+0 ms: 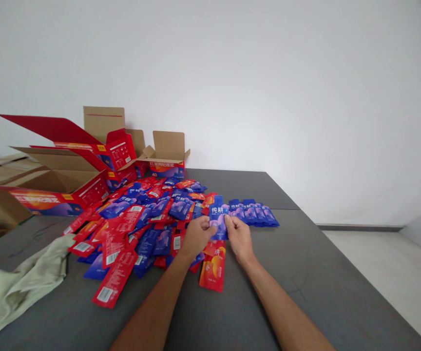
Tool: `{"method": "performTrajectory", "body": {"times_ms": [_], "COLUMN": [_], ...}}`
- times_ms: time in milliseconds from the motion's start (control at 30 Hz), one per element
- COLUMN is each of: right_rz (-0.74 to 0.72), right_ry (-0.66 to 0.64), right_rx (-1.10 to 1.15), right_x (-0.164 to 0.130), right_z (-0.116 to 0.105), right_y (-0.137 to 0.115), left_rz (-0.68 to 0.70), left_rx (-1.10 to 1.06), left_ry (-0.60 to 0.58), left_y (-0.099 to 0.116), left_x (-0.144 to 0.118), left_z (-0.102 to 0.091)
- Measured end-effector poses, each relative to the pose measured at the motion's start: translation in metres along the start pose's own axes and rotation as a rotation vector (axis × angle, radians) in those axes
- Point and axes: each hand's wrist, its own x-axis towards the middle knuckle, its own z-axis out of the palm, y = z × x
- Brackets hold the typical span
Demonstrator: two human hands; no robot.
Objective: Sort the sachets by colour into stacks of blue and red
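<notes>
Between my two hands is a blue sachet (218, 207), upright with its printed front toward me. My left hand (198, 236) pinches its lower left edge, and my right hand (239, 236) grips its right edge. Behind and right of it lies an overlapping row of blue sachets (256, 213). A red-orange sachet (212, 273) rests on the table just below my hands, its upper part partly covered. To the left spreads a loose pile of mixed sachets, with a red sachet (115, 279) at its near edge and a blue sachet (181, 208) farther in.
Open red cartons (53, 202) stand at the left back, and a smaller open carton (167, 168) is behind the pile. A pale green cloth (31, 282) lies crumpled at the left. The dark table (327, 302) ends at the right, with a white wall (269, 87) behind.
</notes>
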Motion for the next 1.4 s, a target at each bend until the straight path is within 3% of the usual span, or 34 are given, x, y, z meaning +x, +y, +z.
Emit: {"method": "performTrajectory", "body": {"times_ms": [133, 300, 567, 767, 900, 1167, 1400], "right_rz": [-0.097, -0.319, -0.304, -0.307, -0.242, 0.026, 0.157], "right_ry": [0.040, -0.008, 0.039, 0.069, 0.158, 0.324, 0.336], "right_rx": [-0.198, -0.490, -0.649, -0.674, -0.708, -0.912, -0.997], "right_x": [-0.006, -0.015, -0.017, -0.008, 0.008, 0.042, 0.048], "right_z": [0.006, 0.015, 0.014, 0.008, -0.011, -0.069, -0.079], "right_y": [-0.004, -0.006, -0.003, 0.007, 0.013, 0.044, 0.064], "left_rz": [0.048, 0.087, 0.119, 0.009, -0.085, -0.042, 0.018], "left_rx": [-0.007, 0.097, 0.222, -0.022, -0.191, -0.125, -0.067], "left_ry": [0.064, 0.163, 0.148, 0.074, 0.083, 0.075, 0.070], "left_y": [-0.011, -0.015, -0.015, -0.017, -0.011, -0.013, -0.014], "left_x": [0.006, 0.012, 0.012, 0.011, 0.008, 0.005, 0.005], "left_z": [-0.002, -0.006, -0.003, 0.008, 0.013, 0.012, 0.011]}}
